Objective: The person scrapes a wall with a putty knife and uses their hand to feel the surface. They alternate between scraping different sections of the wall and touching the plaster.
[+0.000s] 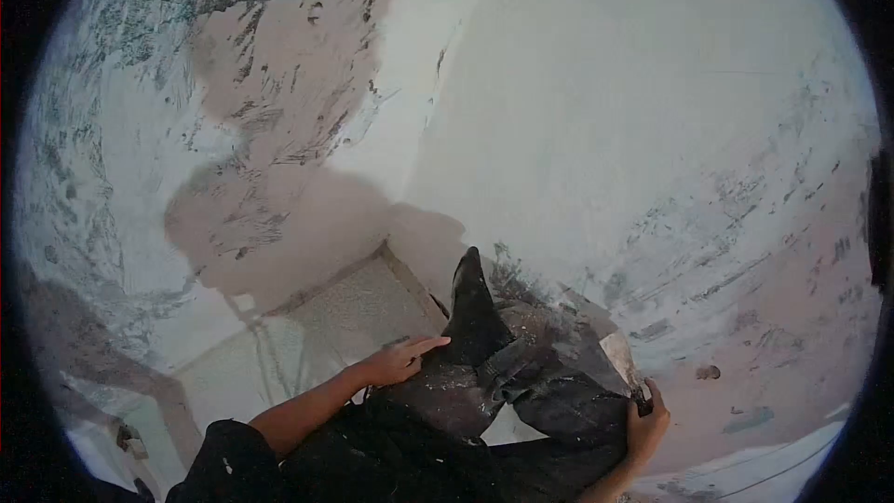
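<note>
My left hand (399,363) rests by the dark, plaster-specked trousers (447,396), its index finger stretched toward a black pointed boot (473,312). Nothing shows in that hand, though its lower fingers are partly hidden. On the other side, my right hand (647,424) is closed around the dark handle of a putty knife (617,357). The knife's pale, wide blade points up and away, beside my other leg, near the wall. Both legs are bent, and the clothing carries white spots.
Patchy white and pinkish walls (596,102) with dark smears meet in a corner ahead. A dusty pale floor (345,307) lies at the lower left, bordered by a darker edge strip. Shadows of my head and body fall across the left wall (279,224).
</note>
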